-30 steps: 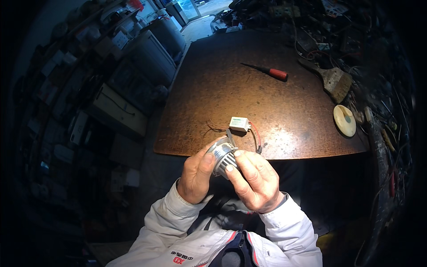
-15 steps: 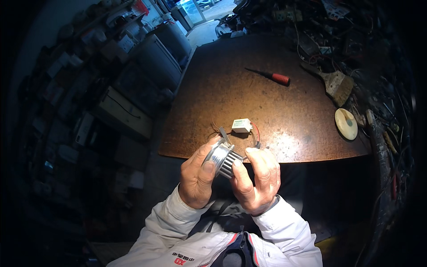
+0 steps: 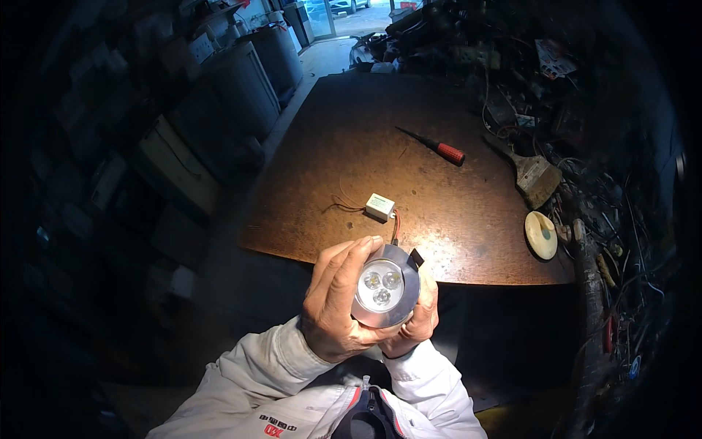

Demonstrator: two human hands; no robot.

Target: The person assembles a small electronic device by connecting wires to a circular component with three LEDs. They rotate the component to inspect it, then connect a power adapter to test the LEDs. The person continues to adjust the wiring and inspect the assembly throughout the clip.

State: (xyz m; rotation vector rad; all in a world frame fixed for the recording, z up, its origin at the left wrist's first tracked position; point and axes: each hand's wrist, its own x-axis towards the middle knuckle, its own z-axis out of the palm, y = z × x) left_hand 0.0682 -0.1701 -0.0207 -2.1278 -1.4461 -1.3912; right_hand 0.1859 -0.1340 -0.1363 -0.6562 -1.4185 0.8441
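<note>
A round LED downlight (image 3: 382, 285), with a silver rim and three clear lenses, is tilted so its front shows upward. My left hand (image 3: 330, 296) is closed around its left side, fingertips at the top of the rim. My right hand (image 3: 422, 313) grips it from behind on the right; most of those fingers are hidden by the lamp. A dark spring clip (image 3: 417, 257) sticks out at the rim's upper right. Just beyond the lamp, a small white driver box (image 3: 380, 207) lies on the table. Its red and black leads (image 3: 397, 228) run toward the lamp, and thin brown wires (image 3: 341, 205) trail left.
On the brown table (image 3: 329, 146) lies a red-handled screwdriver (image 3: 444, 151). Along the right are a wide brush (image 3: 537, 181), a round cream disc (image 3: 541, 235) and a heap of cables and parts (image 3: 585, 146). Cabinets (image 3: 238, 88) stand at the left.
The downlight has turned from showing its finned side to showing its lensed front. My right hand has moved from the fins and wire connector to behind the lamp.
</note>
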